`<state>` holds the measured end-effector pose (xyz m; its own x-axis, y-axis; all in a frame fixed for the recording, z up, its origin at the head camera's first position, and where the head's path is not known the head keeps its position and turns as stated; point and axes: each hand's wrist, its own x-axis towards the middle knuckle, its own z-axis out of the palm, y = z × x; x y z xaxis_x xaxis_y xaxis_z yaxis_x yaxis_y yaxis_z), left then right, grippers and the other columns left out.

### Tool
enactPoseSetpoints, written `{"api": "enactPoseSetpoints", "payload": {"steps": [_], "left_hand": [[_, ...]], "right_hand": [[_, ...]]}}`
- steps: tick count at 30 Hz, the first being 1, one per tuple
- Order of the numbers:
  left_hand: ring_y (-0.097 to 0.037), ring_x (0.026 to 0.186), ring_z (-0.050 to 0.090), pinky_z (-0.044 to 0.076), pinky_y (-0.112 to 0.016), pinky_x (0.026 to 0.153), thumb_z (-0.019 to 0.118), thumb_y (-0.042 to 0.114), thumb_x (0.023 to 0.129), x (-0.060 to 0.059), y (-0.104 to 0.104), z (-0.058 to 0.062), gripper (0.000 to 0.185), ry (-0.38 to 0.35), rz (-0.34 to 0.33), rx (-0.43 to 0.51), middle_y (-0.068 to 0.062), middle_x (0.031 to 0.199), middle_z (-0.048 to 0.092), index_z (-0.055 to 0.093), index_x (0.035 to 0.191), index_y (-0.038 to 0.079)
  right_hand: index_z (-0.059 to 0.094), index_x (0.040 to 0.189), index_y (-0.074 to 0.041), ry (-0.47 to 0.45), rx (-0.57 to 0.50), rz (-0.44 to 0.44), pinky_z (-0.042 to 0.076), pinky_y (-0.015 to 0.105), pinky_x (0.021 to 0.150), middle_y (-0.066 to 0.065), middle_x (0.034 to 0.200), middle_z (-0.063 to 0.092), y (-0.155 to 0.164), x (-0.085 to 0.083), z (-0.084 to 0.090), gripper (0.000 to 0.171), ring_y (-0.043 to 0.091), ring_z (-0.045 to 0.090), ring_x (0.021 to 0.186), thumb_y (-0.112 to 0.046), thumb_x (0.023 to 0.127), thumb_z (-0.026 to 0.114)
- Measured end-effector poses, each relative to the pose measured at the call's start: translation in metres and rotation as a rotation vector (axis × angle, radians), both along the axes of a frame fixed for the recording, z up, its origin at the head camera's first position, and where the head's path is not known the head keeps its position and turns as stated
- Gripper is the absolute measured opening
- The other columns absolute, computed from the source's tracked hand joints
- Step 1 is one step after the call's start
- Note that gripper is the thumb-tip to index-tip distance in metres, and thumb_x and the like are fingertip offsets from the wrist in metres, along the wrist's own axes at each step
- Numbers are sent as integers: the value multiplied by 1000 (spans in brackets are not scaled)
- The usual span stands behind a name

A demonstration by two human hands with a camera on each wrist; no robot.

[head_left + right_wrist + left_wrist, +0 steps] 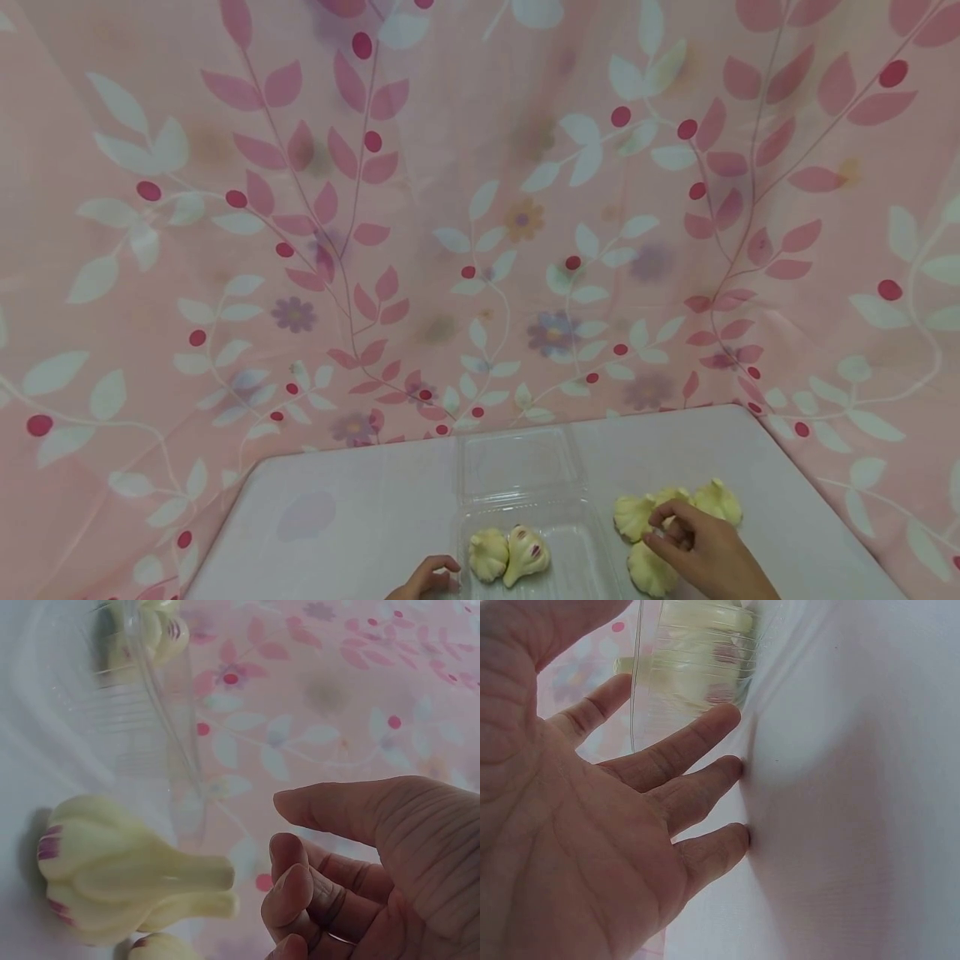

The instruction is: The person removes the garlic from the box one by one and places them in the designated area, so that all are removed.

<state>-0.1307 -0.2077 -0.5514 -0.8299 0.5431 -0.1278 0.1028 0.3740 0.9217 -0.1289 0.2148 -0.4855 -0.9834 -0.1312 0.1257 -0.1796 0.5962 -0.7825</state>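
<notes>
Seen from the head camera, a clear plastic clamshell box (525,533) lies open on the white counter (352,517), its lid tipped back toward a pink leaf-patterned cloth (480,208); 2 pale yellow garlic-shaped bulbs (508,554) sit inside the tray. The right hand (701,550) rests over a cluster of 4 more pale yellow bulbs (678,533) just right of the box, fingers curled down among them. The left hand (423,579) sits at the box's left edge, only partly in frame.

The left wrist camera adds what that view cannot: the left hand (592,825) is spread, its grip apart, straight fingertips (731,769) pressed to the counter cloth just beside the box wall (697,667), holding nothing.

The right wrist camera shows the right hand (375,862) with fingers loosely bent and the grip apart, close to but clear of a purple-tipped bulb (120,874) lying on its side
</notes>
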Motion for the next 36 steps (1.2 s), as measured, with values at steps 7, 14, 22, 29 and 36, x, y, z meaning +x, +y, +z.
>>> {"api": "enactPoseSetpoints", "payload": {"steps": [7,14,22,29,36], "left_hand": [[-17,98,58,47,-41,80,67,20,85,1,2,-1,44,12,28,-15,-15,108,60,41,117,6],[-17,96,58,47,-45,80,67,20,84,2,3,0,45,22,29,-34,-15,108,61,41,118,7],[-11,98,56,46,-28,79,65,17,86,-1,-1,-4,44,33,-11,28,-15,109,60,39,118,3],[-9,97,56,46,-26,78,65,18,86,0,0,-8,43,43,7,27,-13,108,61,40,118,5],[-12,95,57,48,-36,78,67,19,85,1,2,-7,45,40,33,7,-15,107,61,41,118,5]], "right_hand": [[58,94,-10,51,-31,28,41,22,48,-8,65,51,-9,1,7,25,3,46,52,-30,83,69],[59,96,-10,-9,-36,61,42,24,51,-8,63,53,-19,-2,13,27,4,48,52,-34,84,67],[60,91,-14,11,-54,125,42,23,48,-10,61,53,-34,-9,9,21,3,47,50,-32,83,69],[59,91,-15,27,-87,185,41,23,48,-9,63,52,-47,-14,6,21,2,45,51,-33,84,69],[60,90,-18,8,-75,206,39,22,46,-10,62,52,-60,-18,5,21,1,43,49,-36,82,69]]}}
